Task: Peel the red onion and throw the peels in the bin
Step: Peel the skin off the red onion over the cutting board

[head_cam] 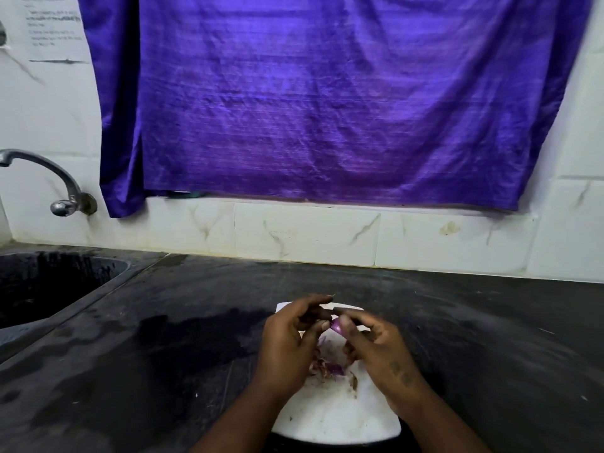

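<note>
**Onion held over board**

One small glossy purple-red onion (336, 325), mostly hidden, pinched between fingertips of left hand (287, 341) and right hand (379, 346) above one white plastic cutting board (336, 416). One heap of purple peel scraps (328, 367) lies on board.

Soft, dim daylight glows through the purple curtain (327, 103). The hands (291, 341) are slightly motion-blurred. Straight lines bow toward the edges, and the dark worktop (490, 322) shows faint sheen.

Your forearms are bare, no sleeves reaching into view. Your left hand (287, 344) wears nothing on its fingers. Your right hand (380, 351) carries two small dark marks on its back.
</note>
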Motion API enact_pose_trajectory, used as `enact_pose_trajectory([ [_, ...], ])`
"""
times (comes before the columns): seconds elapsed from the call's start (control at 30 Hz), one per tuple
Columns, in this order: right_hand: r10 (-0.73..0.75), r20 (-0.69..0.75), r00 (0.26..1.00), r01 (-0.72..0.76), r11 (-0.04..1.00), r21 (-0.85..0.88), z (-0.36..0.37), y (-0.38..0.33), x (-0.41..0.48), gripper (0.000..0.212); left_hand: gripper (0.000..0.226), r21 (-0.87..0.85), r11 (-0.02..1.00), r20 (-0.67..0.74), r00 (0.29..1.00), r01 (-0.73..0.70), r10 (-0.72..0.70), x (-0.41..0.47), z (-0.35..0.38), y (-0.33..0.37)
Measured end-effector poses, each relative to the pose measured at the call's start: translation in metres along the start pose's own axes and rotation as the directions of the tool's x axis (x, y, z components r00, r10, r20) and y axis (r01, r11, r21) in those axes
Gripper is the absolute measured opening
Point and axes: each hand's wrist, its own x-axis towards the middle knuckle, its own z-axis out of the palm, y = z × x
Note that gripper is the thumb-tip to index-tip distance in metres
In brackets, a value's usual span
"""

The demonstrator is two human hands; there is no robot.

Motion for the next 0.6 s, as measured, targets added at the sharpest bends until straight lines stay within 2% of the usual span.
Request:
enact_pose_trajectory([
  [0.07,-0.115,0.033,0.993,0.119,0.979,-0.165,-0.0022,0.0040,0.0005,0.024,0.043,-0.046,0.997,-0.004,0.998,0.056,-0.056,0.0000,0.0002,-0.0016],
  [0.17,-0.181,0.034,0.983,0.184,0.954,-0.237,-0.0035,0.0049,0.0005,0.035,0.044,-0.050,0.996,0.020,0.997,0.072,-0.071,0.0003,0.0007,-0.0027],
  [0.4,-0.266,0.066,0.962,0.270,0.872,-0.410,-0.0096,0.0114,0.0000,0.033,0.053,0.277,0.953,0.128,0.987,-0.126,0.093,-0.0034,-0.0001,-0.0046],
  [0.6,-0.309,0.082,0.948,0.308,0.815,-0.491,-0.0079,0.0103,-0.0017,0.032,0.056,0.400,0.895,0.113,0.980,-0.198,0.166,-0.0053,0.0042,0.0023],
])
